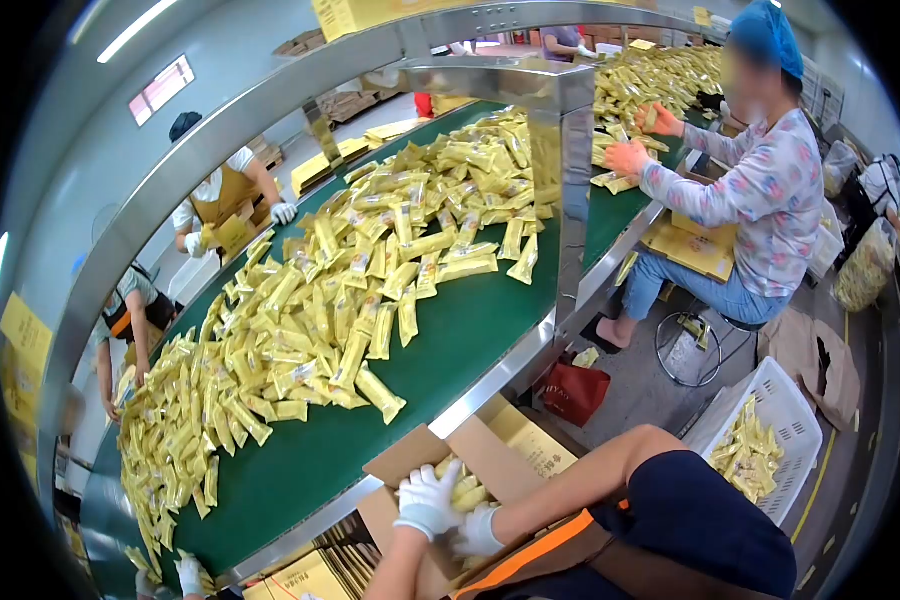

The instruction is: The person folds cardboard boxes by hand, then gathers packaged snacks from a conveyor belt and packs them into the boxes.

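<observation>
An open cardboard box [505, 462] with raised flaps stands at the belt's near edge, with yellow packets [467, 490] inside. My left hand [428, 502], in a white glove, lies over the packets at the box's left side, its fingers stretched out and slightly apart. Lower in the box, against its near side, is my right hand [478, 531], also gloved; its fingers are mostly hidden, so what it touches cannot be made out. Beyond the box, a large heap of yellow packets [340, 290] lies on the green conveyor belt [460, 345].
A metal frame post [576, 200] rises beside the belt. At right sits a co-worker [740, 190] with orange gloves; others work across the belt. A white crate [805, 440] holds packets. A red bag [575, 390] and stacked flat cartons [315, 572] are nearby.
</observation>
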Tool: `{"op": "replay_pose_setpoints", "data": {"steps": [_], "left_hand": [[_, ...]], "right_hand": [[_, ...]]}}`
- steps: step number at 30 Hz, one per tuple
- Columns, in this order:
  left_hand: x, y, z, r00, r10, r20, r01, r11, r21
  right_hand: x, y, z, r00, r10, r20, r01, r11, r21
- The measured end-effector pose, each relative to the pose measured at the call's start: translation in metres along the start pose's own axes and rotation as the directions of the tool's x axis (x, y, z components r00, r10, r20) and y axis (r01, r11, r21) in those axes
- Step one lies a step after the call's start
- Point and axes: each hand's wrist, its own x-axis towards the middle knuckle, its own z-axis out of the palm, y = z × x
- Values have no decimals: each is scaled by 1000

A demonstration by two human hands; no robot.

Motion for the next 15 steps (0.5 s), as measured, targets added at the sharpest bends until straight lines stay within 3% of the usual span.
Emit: {"op": "replay_pose_setpoints", "data": {"steps": [2, 3, 4, 5, 7, 8, 11, 13, 14, 15], "left_hand": [[3, 9, 24, 999, -10, 39, 5, 994, 110], [8, 10, 32, 994, -14, 112, -3, 990, 144], [14, 4, 46, 987, -8, 160, -3, 998, 65], [19, 0, 54, 979, 5, 205, -2, 1000, -15], [22, 5, 47, 981, 12, 195, -26, 997, 68], [20, 8, 47, 979, 9, 204, -30, 995, 99], [0, 36, 33, 986, -83, -142, 97, 991, 94], [0, 29, 26, 986, -160, -46, 154, 983, -104], [3, 16, 31, 990, -133, -40, 122, 971, -204], [8, 4, 17, 992, -103, 71, 118, 958, -260]], "right_hand": [[22, 8, 21, 997, -64, 51, 57, 991, 125], [18, 8, 11, 983, -169, 74, 163, 983, 82], [14, 8, 0, 958, -272, 97, 268, 962, 44], [-4, 6, -30, 957, -247, 153, 245, 969, 34], [-25, 1, -66, 941, -205, 270, 208, 978, 18], [-11, 14, -30, 943, -236, 233, 233, 972, 41], [-10, 13, -26, 950, -167, 264, 133, 981, 143], [-13, 15, -40, 914, -244, 324, 213, 969, 126], [-25, 24, -53, 924, -336, 182, 271, 911, 311], [-23, 35, -70, 876, -481, 43, 401, 773, 492]]}}
